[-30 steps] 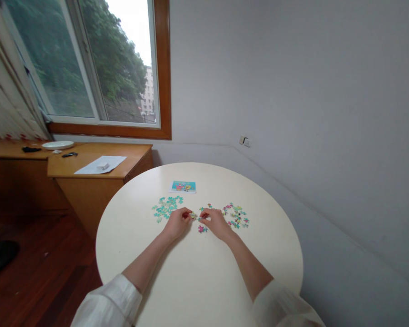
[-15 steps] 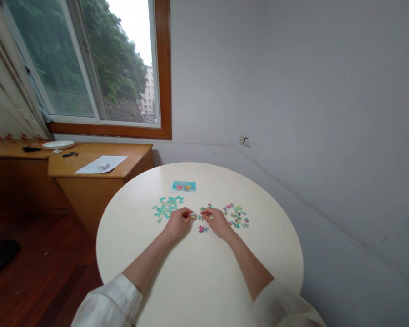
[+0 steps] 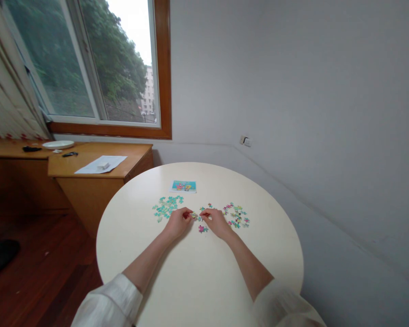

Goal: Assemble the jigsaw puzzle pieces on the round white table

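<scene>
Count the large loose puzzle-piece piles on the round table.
2: the teal pile beside the left hand and the multicoloured pile beside the right hand. Either hand may hide some pieces.

Card [image 3: 183, 186] on table [image 3: 197, 281]. Relative to card: puzzle pile [image 3: 166, 209] front-left, second pile [image 3: 237, 218] front-right, desk [image 3: 92, 195] left, window [image 3: 88, 59] behind-left.

Upper left, I had a wood-framed window [image 3: 87, 59] bright with daylight, cream curtain [image 3: 12, 86] hanging beside it; pale wall [image 3: 293, 100] swept rightward, dark reddish floor [image 3: 44, 272] lay lower left, round white table [image 3: 197, 281] lower centre!
</scene>
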